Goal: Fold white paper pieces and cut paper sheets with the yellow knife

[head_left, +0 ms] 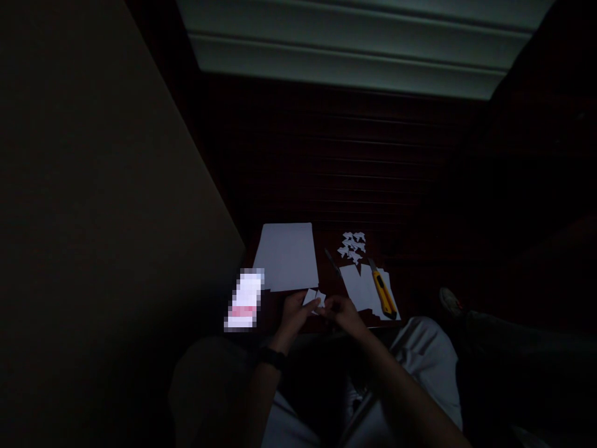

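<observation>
We've got a small white paper piece up at the near edge of the counter, between both hands. Left hand is pinching it, thumb laid over the top. Right hand is at its right edge, fingers curled in; too dark for us to tell if they're gripping paper or just touching. Main risk as we see it: light. It's so dim that a fold or edge could easily go off line unnoticed. Second: the yellow cutter lies on the cut sheets, near our right forearm. Blade looks to be out and points away from us, so a careless reach over there could nick a finger or knock it off the right side. Third: the little cut-outs sit loose and overlapping at the far right; a sleeve or draught would probably scatter them. Pen beside them could roll if bumped. Paper stack at far left looks fine, but the bright screen overlaps its near corner, so pulling a sheet might drag it.
</observation>
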`<state>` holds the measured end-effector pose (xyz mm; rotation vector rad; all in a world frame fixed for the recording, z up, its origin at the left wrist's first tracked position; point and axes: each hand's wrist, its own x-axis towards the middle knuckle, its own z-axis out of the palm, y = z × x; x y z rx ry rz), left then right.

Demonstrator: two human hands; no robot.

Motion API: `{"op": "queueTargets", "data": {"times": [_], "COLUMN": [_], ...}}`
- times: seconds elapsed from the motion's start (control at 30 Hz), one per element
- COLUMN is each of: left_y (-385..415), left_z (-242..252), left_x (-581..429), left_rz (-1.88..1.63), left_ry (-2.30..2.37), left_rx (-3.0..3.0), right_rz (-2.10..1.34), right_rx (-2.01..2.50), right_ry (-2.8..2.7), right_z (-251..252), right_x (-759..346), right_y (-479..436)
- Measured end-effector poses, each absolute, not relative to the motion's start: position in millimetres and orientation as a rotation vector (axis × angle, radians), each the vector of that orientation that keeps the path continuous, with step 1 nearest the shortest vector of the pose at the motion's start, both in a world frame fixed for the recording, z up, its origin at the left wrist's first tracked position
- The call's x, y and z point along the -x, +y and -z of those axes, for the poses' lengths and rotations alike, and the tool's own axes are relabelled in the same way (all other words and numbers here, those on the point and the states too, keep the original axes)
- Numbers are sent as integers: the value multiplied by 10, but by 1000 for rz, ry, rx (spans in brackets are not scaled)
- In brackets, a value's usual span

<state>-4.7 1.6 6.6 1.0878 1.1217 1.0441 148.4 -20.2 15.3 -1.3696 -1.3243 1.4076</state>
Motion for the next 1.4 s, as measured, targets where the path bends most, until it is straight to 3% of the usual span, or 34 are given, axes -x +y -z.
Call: {"op": "queueTargets", "data": {"times": [0.33,0.63,0.87,1.4], "left_y": [7,-3,25,-9], "left_z": [-118,-145,-64,-81], "left_x": [22,67,26,26], "left_rz": [-1085,-1021,-983,-928], "left_ry": [1067,1032,1104,1065], "left_rx": [-1030,-1085,-1137,-1286], "right_rz": [-1315,-913,-845,-1664], "right_rx": [1440,1492,1485,1357], "right_ry": [-1387,-1478,-1488,-1146], "right_z": [-74,-72,-55,-181], "right_x": [-1440,-1389,-1414,-1563], "right_y": [-177,-233,-232,-138]}}
